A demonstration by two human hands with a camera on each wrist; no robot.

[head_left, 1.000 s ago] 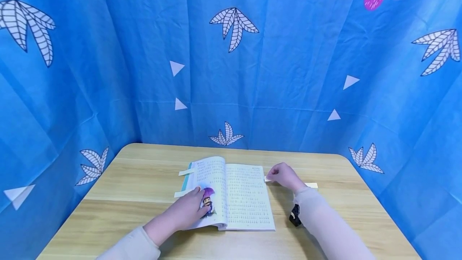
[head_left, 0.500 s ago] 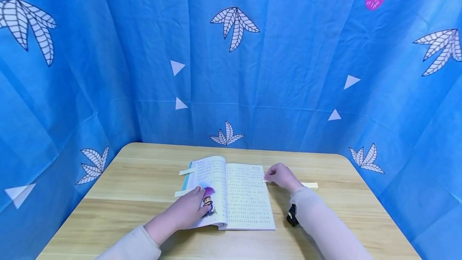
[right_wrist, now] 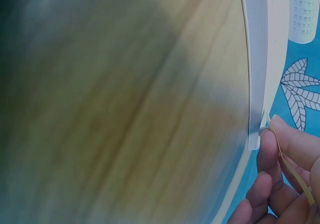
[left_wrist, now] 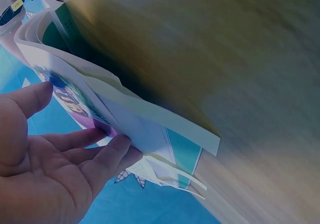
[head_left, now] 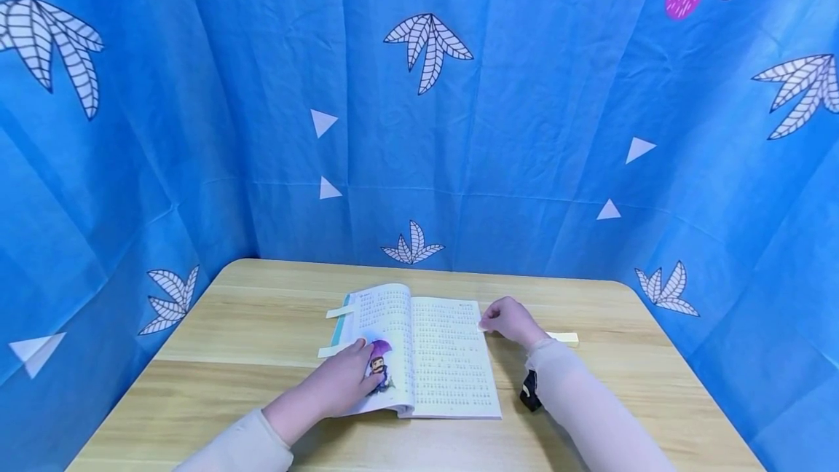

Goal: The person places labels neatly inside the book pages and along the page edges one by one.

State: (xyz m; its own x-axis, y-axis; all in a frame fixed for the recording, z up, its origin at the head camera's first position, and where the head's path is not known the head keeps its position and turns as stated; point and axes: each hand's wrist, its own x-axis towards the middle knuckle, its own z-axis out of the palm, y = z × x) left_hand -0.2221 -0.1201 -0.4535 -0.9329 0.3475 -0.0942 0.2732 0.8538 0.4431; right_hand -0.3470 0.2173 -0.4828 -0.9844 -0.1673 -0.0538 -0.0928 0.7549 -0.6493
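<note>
An open book [head_left: 452, 363] with printed pages lies on the wooden table, its left pages arching up. My left hand [head_left: 341, 379] rests on the left page beside a picture of a bearded figure; in the left wrist view, thumb and fingertips touch that page. At the right page's outer edge, my right hand [head_left: 513, 320] pinches a small pale sticky tab [head_left: 481, 326]. The right wrist view shows this tab as a thin bent strip [right_wrist: 289, 170] running from thumb and index finger toward the palm. Fingers hide part of it.
Two pale tabs, an upper one [head_left: 339, 311] and a lower one [head_left: 332, 350], stick out from the book's left side. A pale yellow pad [head_left: 565, 339] lies right of my right hand, partly behind the sleeve. Blue patterned curtain [head_left: 524, 130] surrounds the table [head_left: 216, 377].
My right hand has shifted slightly left, bringing the tab onto the right page's edge; over the last half second it hardly moves. More of the yellow pad shows. My left hand stays put.
</note>
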